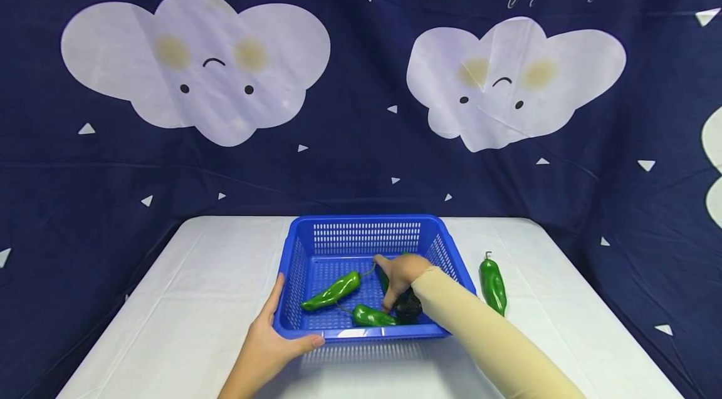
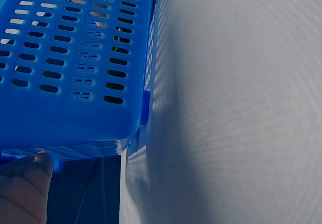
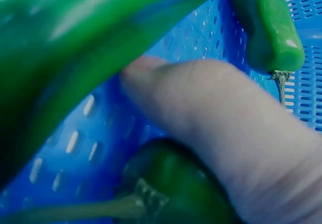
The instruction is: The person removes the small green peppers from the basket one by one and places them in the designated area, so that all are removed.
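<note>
A blue plastic basket (image 1: 366, 334) with slotted walls stands on the table. My left hand (image 1: 265, 339) holds its near left corner, thumb along the front rim and fingers against the left side. My right hand (image 1: 403, 274) reaches down inside the basket's right half and grips a glossy green pepper (image 3: 100, 38), largely hidden from the head view; its thumb (image 3: 201, 93) presses the pepper's side. Another pepper (image 1: 338, 289) lies to the left in the basket. Near the front wall lies a further pepper (image 1: 372, 316). A dark rounded thing (image 1: 408, 308) shows under the right wrist.
One more green pepper (image 1: 493, 286) lies on the white-covered table (image 1: 192, 299), right of the basket. Behind the table hangs a dark blue curtain (image 1: 361, 161) printed with clouds.
</note>
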`<state>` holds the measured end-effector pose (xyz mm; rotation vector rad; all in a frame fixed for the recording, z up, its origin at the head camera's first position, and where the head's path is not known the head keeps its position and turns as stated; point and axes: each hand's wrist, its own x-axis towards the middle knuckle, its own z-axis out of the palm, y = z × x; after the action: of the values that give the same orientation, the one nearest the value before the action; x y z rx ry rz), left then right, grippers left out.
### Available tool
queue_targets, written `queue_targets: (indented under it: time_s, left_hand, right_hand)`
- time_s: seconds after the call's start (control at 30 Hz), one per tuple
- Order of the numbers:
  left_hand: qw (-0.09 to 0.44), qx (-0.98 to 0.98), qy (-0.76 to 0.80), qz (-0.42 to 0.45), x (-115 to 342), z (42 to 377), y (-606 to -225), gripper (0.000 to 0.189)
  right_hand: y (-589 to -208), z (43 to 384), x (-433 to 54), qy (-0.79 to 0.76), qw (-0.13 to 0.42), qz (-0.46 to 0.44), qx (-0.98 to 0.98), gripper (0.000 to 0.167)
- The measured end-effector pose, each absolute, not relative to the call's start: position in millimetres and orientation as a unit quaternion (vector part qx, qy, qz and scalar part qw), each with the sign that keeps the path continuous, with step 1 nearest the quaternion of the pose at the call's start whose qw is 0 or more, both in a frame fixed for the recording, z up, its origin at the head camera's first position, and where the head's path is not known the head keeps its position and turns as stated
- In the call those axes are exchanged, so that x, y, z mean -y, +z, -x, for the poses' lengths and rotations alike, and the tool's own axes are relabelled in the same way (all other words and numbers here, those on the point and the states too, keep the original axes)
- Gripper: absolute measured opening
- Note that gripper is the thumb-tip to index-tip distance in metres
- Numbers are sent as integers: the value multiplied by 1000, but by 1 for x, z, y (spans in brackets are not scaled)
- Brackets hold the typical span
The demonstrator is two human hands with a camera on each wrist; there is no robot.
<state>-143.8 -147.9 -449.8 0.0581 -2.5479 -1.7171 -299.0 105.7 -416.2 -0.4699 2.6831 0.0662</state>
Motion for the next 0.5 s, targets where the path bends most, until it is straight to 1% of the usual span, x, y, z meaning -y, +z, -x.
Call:
queue_targets:
  time_s: [0.17,0.5]
  left_hand:
    - [36,828,-559,-17,148,144,-450,133]
    - [35,829,-557,-18,148,144,-450,133]
  right_hand:
    - [-420,303,-107,10,209,173,-963,110]
    - [-428,313,-117,-93,242,172,-950,105]
